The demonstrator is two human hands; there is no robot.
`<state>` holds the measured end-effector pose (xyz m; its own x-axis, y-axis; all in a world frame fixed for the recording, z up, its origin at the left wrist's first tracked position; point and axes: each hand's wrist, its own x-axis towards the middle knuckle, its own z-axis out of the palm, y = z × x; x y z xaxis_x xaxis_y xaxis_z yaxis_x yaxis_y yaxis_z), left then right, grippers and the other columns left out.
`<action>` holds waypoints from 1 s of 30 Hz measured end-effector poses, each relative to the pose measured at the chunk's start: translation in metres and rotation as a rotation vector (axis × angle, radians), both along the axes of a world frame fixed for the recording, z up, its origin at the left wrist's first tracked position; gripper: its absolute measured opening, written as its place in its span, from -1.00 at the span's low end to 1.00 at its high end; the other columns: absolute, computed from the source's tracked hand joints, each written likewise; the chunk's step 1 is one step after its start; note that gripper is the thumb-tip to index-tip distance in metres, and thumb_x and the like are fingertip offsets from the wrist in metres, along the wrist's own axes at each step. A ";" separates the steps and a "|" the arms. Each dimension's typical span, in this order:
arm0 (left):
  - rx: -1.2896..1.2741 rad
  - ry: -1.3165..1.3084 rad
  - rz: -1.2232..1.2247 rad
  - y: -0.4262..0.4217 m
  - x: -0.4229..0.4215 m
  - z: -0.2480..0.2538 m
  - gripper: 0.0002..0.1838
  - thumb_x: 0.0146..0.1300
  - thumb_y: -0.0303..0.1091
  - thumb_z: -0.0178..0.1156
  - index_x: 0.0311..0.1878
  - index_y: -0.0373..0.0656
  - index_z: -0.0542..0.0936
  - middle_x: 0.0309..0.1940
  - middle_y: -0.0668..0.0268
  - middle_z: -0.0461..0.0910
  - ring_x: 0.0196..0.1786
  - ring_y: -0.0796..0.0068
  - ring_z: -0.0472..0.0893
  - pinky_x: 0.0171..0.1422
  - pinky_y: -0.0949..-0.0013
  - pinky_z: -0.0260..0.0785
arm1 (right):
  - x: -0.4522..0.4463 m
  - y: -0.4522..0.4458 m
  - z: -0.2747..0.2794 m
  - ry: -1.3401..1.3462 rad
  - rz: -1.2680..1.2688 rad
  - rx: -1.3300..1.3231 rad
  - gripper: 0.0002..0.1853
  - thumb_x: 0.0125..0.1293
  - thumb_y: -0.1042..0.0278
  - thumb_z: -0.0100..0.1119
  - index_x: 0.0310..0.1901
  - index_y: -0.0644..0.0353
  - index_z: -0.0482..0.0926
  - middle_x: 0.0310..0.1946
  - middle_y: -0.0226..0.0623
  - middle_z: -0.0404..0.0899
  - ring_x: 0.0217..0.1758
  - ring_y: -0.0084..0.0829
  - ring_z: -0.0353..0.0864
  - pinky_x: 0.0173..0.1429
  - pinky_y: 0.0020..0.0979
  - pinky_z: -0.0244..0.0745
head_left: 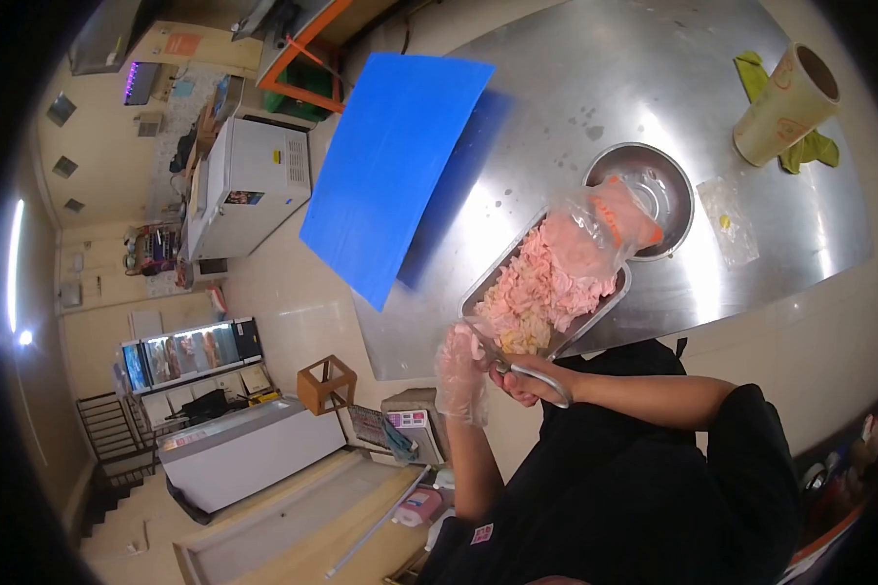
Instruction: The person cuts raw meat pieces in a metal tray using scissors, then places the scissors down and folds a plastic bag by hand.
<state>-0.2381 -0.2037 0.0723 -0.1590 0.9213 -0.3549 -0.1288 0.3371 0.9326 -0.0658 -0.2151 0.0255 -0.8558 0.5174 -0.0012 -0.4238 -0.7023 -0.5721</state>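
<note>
My left hand [461, 366], in a clear plastic glove, is closed at the near end of a metal tray [626, 283]. A pale pink meat piece seems to be in its fingers, partly hidden. My bare right hand [529, 378] grips scissors [546, 378] by their grey handles, blades pointing at the gloved fingers. Pale pink raw meat pieces [522, 297], some yellowish, fill the tray. On the tray's far end lies a clear plastic bag [595, 229] with orange print, holding more pink meat. It overlaps a round steel bowl [688, 200].
A blue board [395, 166] stands at the left of the steel table [546, 78]. A roll of plastic film [785, 107], green gloves [812, 151] and a small clear packet [730, 219] lie farther right. A wooden stool [326, 385] and freezers [254, 448] stand beyond the table.
</note>
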 end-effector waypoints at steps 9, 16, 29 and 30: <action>0.120 0.115 0.013 -0.009 -0.011 -0.040 -0.57 0.60 0.05 -0.03 -0.12 -0.15 0.54 -0.37 0.42 0.50 -0.32 0.60 0.48 -0.25 0.47 0.34 | 0.001 -0.001 -0.006 -0.068 0.046 -0.071 -0.46 0.47 -0.30 0.07 -0.22 0.12 0.37 -0.59 -0.57 0.17 -0.63 -0.70 0.11 -0.56 -0.57 0.04; 0.137 0.196 0.043 0.003 0.014 -0.011 -0.55 0.56 0.08 0.00 -0.09 -0.20 0.49 -0.29 0.29 0.51 -0.28 0.48 0.49 -0.20 0.42 0.35 | -0.006 0.003 0.007 -0.030 -0.007 -0.132 -0.41 0.46 -0.38 0.03 -0.30 0.10 0.40 -0.61 -0.55 0.20 -0.66 -0.68 0.15 -0.60 -0.55 0.07; 0.010 0.266 -0.036 -0.012 -0.010 -0.013 -0.70 0.55 -0.25 0.02 -0.10 -0.28 0.61 -0.32 0.35 0.60 -0.31 0.53 0.55 -0.21 0.40 0.39 | -0.014 0.006 0.011 -0.045 0.003 -0.328 -0.42 0.51 -0.32 -0.02 -0.28 0.14 0.40 -0.69 -0.55 0.21 -0.76 -0.68 0.18 -0.69 -0.55 0.09; 0.038 0.288 -0.053 -0.011 -0.012 -0.015 -0.73 0.55 -0.27 0.03 -0.09 -0.29 0.61 -0.32 0.36 0.60 -0.29 0.54 0.55 -0.19 0.40 0.39 | -0.012 0.006 0.011 -0.097 -0.005 -0.254 -0.43 0.51 -0.32 -0.02 -0.26 0.15 0.39 -0.68 -0.54 0.22 -0.76 -0.68 0.18 -0.69 -0.56 0.10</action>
<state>-0.2499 -0.2146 0.0568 -0.1999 0.9428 -0.2668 0.1599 0.3000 0.9405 -0.0782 -0.2090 0.0367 -0.8425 0.4946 -0.2135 -0.3796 -0.8263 -0.4162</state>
